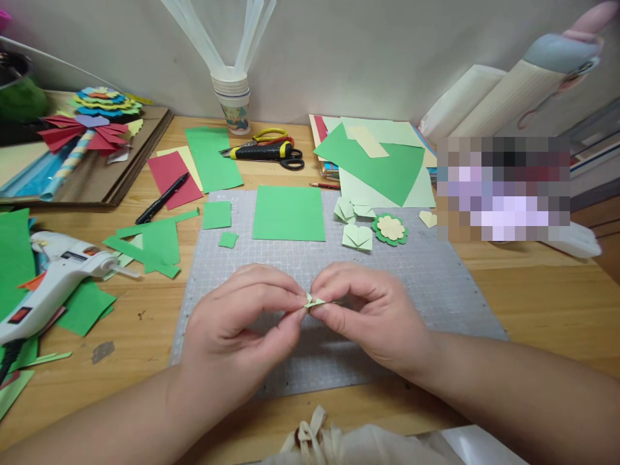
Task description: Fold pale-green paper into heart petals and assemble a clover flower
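Both my left hand (247,320) and my right hand (371,310) pinch a small folded piece of pale green paper (314,302) between thumbs and fingertips, just above the grey cutting mat (300,368). Most of the piece is hidden by my fingers. Beyond my hands a green paper square (289,213) lies flat on the mat. To its right are folded pale green paper hearts (357,238) and a green and cream paper flower (390,228). Two smaller green squares, one larger (217,215) and one tiny (228,240), lie to its left.
A white glue gun (62,278) rests among green paper scraps (162,245) at left. A black pen (162,197) lies on red paper. Behind are a yellow-black utility knife (259,151), scissors (292,159) and paper cups (232,106) holding glue sticks. Stacked sheets (378,161) lie at back right.
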Available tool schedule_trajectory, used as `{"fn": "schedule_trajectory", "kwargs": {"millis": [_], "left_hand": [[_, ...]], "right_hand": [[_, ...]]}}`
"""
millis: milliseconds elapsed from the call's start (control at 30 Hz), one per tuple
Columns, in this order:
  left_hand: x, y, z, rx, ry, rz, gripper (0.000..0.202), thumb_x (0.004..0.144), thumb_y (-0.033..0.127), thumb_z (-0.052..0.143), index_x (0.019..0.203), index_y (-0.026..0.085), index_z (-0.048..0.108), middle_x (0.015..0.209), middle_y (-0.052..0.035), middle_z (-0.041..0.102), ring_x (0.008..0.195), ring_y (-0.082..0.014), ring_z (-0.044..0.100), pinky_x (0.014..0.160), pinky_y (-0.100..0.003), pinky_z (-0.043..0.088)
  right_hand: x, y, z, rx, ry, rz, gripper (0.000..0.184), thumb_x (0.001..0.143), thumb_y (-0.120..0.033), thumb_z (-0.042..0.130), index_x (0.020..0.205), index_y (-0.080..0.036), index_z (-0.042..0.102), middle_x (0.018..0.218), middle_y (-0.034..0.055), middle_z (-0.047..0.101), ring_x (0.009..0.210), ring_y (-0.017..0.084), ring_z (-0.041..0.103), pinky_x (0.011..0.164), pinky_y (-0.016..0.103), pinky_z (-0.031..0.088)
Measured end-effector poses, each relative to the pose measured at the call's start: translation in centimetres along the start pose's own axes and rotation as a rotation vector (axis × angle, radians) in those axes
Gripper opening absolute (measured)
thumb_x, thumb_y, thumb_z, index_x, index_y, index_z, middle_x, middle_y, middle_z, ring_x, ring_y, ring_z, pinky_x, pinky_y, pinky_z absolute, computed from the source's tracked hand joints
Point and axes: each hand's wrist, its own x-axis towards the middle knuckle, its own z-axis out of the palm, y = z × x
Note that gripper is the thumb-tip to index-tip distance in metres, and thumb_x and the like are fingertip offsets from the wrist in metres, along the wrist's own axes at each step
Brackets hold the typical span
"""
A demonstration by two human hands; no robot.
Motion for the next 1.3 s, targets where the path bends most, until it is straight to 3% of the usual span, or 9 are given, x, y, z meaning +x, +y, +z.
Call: {"fn": "schedule_trajectory", "kwargs": {"millis": [100, 167, 267, 367, 467, 600, 867, 1033, 1300], "left_hand": [[0.1, 0.3, -0.4, 0.045, -0.027, 0.063, 0.026, 0.075, -0.001, 0.063, 0.088, 0.022, 0.063, 0.084, -0.0009, 0.066, 0.08, -0.0145, 0.063, 0.07, -0.03, 0.051], [0.1, 0.5, -0.9, 0.14, -0.043, 0.095, 0.03, 0.075, -0.001, 0.063, 0.091, 0.025, 0.062, 0.086, -0.0005, 0.065, 0.081, -0.0157, 0.061, 0.073, -0.033, 0.05], [0.2, 0.7, -1.7, 0.33, 0.001, 0.141, 0.034, 0.075, 0.003, 0.063, 0.094, 0.031, 0.062, 0.087, 0.0, 0.064, 0.081, -0.0183, 0.059, 0.074, -0.037, 0.047], [0.3, 0.6, -2.2, 0.479, 0.09, 0.212, 0.034, 0.074, 0.008, 0.066, 0.094, 0.036, 0.064, 0.074, 0.0014, 0.059, 0.07, -0.018, 0.055, 0.067, -0.036, 0.042], [0.4, 0.3, -2.2, 0.539, 0.034, 0.3, 0.031, 0.074, 0.011, 0.067, 0.095, 0.034, 0.066, 0.064, 0.003, 0.056, 0.061, -0.0164, 0.052, 0.061, -0.035, 0.036], [0.5, 0.0, -1.8, 0.564, -0.053, 0.344, 0.024, 0.075, 0.015, 0.07, 0.092, 0.032, 0.069, 0.067, 0.0021, 0.059, 0.064, -0.0163, 0.052, 0.062, -0.035, 0.034], [0.9, -0.8, -1.0, 0.038, -0.001, -0.256, 0.011, 0.077, 0.018, 0.07, 0.084, 0.025, 0.063, 0.076, 0.0007, 0.057, 0.073, -0.0159, 0.054, 0.063, -0.029, 0.044], [1.8, -0.8, -0.6, -0.421, -0.126, -0.582, 0.012, 0.075, 0.021, 0.07, 0.067, 0.019, 0.062, 0.077, -0.0011, 0.062, 0.071, -0.0145, 0.062, 0.064, -0.027, 0.053], [1.5, -0.3, -0.5, -0.489, -0.145, -0.663, 0.015, 0.074, 0.02, 0.071, 0.065, 0.019, 0.06, 0.065, -0.0004, 0.067, 0.061, -0.0149, 0.066, 0.056, -0.026, 0.056]], "right_hand": [[-0.2, 0.2, -0.2, -0.096, -0.012, -0.009, 0.01, 0.079, -0.017, 0.068, 0.088, -0.022, 0.067, 0.092, 0.0021, 0.066, 0.091, 0.015, 0.061, 0.084, 0.031, 0.047], [-0.3, 0.3, -0.4, -0.152, 0.099, 0.021, 0.03, 0.077, -0.022, 0.072, 0.106, -0.025, 0.062, 0.112, 0.0032, 0.06, 0.111, 0.018, 0.054, 0.097, 0.035, 0.04], [-0.3, 0.5, -0.7, -0.016, 0.294, 0.168, 0.02, 0.082, -0.033, 0.067, 0.1, -0.026, 0.061, 0.103, 0.0015, 0.06, 0.101, 0.016, 0.056, 0.087, 0.03, 0.045], [0.0, 0.5, -0.6, 0.397, 0.116, 0.477, 0.038, 0.088, -0.051, 0.053, 0.069, -0.018, 0.06, 0.07, 0.0022, 0.06, 0.063, 0.013, 0.059, 0.052, 0.023, 0.044], [0.2, 0.4, -0.3, 0.714, -0.175, 0.714, 0.049, 0.085, -0.059, 0.051, 0.075, -0.013, 0.066, 0.07, 0.007, 0.067, 0.059, 0.015, 0.064, 0.044, 0.021, 0.045], [0.3, 0.5, -0.1, 0.658, -0.171, 0.607, 0.034, 0.086, -0.041, 0.059, 0.072, -0.011, 0.069, 0.065, 0.0057, 0.068, 0.06, 0.012, 0.064, 0.052, 0.019, 0.049], [-0.1, 0.5, -0.3, 0.264, -0.092, 0.515, 0.032, 0.084, -0.044, 0.059, 0.074, -0.014, 0.066, 0.065, 0.0037, 0.066, 0.058, 0.012, 0.061, 0.051, 0.022, 0.048], [-0.1, 0.1, -0.3, 0.158, -0.09, 0.508, 0.026, 0.084, -0.038, 0.058, 0.072, -0.015, 0.064, 0.063, 0.0021, 0.063, 0.055, 0.011, 0.057, 0.05, 0.022, 0.046], [-0.1, -0.2, -0.1, 0.13, -0.136, 0.525, 0.027, 0.083, -0.038, 0.059, 0.067, -0.016, 0.062, 0.061, 0.0011, 0.061, 0.057, 0.01, 0.057, 0.052, 0.021, 0.046]]}}
